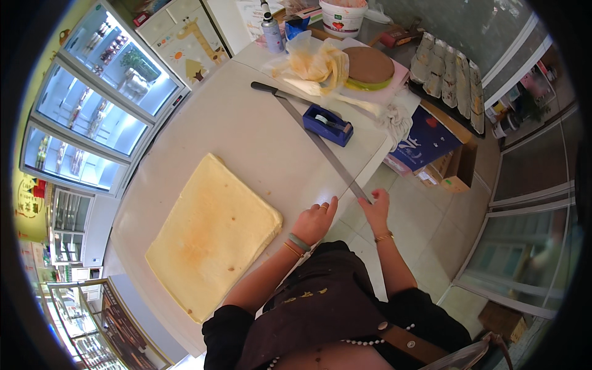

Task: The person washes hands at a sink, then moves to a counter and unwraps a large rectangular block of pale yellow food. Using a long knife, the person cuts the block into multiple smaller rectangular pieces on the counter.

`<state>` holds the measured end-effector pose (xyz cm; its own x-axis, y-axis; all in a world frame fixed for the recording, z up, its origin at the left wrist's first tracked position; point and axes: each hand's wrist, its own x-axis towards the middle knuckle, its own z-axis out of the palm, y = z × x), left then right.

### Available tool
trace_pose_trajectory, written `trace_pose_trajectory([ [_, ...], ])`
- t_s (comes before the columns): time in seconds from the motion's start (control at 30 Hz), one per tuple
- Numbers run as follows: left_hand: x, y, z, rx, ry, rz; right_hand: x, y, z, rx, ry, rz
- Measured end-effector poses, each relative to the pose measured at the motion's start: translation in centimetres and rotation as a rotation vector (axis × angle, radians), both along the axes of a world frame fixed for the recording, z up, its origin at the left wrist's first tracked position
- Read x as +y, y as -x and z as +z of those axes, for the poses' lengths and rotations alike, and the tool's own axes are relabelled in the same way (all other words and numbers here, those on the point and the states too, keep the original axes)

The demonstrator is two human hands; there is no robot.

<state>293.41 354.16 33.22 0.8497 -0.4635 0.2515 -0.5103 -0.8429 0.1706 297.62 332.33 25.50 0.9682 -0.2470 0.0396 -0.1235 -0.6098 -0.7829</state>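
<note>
My right hand (pixel 375 210) grips the near end of a long, flat metal strip (pixel 330 155), like a steel ruler, beyond the table edge. The strip slants away across the tabletop, past a blue tape dispenser (pixel 327 125). Its far end lies by the black handle of a long knife (pixel 264 88), whose blade passes behind the dispenser. My left hand (pixel 315 223) is over the near table edge, index finger extended and the others curled, with nothing visible in it. To its left lies a large rectangular slab of yellow sponge cake (pixel 215 240), browned in the middle.
Toward the back of the table (pixel 185 134) are a spray can (pixel 273 34), crumpled plastic bags (pixel 319 60), a round brown cake layer (pixel 370 64) and a white tub (pixel 343 18). A grey cloth (pixel 397 125) hangs at the corner. Dark moulded baking trays (pixel 446 76) and cardboard boxes (pixel 455 169) stand right.
</note>
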Motion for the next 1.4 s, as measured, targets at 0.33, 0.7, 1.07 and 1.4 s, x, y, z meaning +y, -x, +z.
trace_pose_trajectory([
  [0.33, -0.9, 0.0, -2.3, 0.119, -0.053, -0.099, -18.8, 7.5, 1.5, 0.654, -0.606, 0.168],
  [0.7, -2.9, 1.3, -2.2, 0.989, 0.593, -0.208, -41.3, 32.2, 16.3, 0.573, -0.645, -0.255],
  [1.07, 7.6, 10.3, 3.5, 1.082, 1.724, -0.386, -19.2, 6.0, 17.1, 0.973, -0.393, 0.699],
  [1.4, 15.1, 30.2, 1.4, 0.605, 2.394, 0.302, 10.4, -11.1, 11.0, 1.396, -0.190, 1.613],
])
